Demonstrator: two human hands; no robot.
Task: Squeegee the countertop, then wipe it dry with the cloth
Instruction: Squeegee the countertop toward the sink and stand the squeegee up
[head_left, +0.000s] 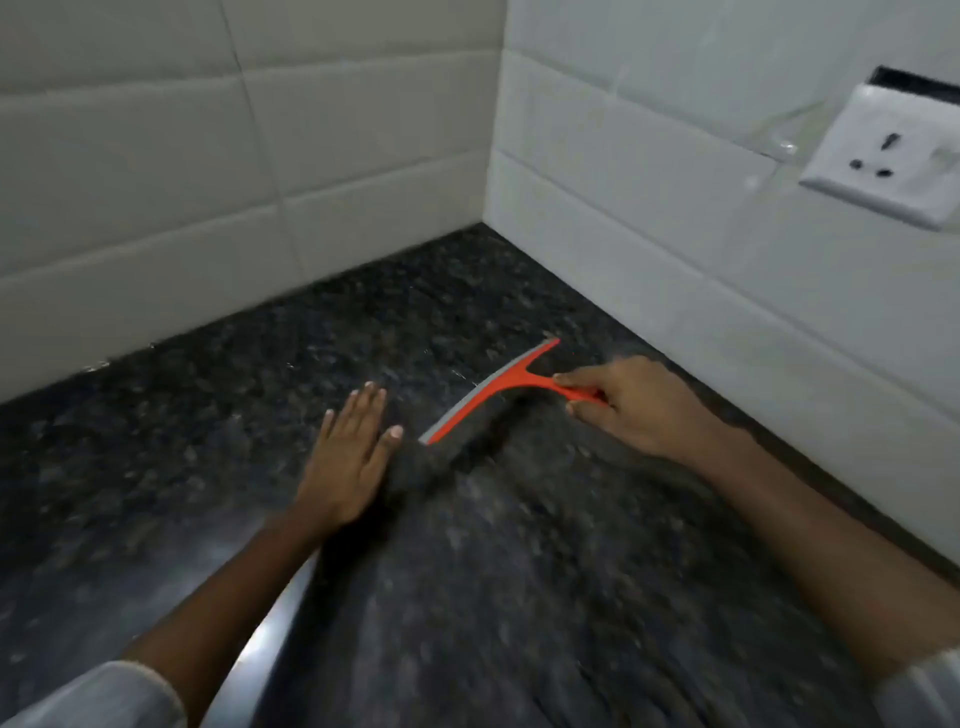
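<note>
An orange squeegee (498, 387) with a grey rubber blade rests blade-down on the dark speckled granite countertop (218, 405), near the corner of the tiled walls. My right hand (634, 410) is closed around its orange handle. My left hand (348, 457) lies flat on the counter with its fingers spread, just left of the blade's near end and apart from it. No cloth is in view.
White tiled walls (260, 156) meet in a corner behind the counter. A white wall socket (883, 156) is mounted on the right wall above the counter. A bright glare streak lies on the counter near my left forearm.
</note>
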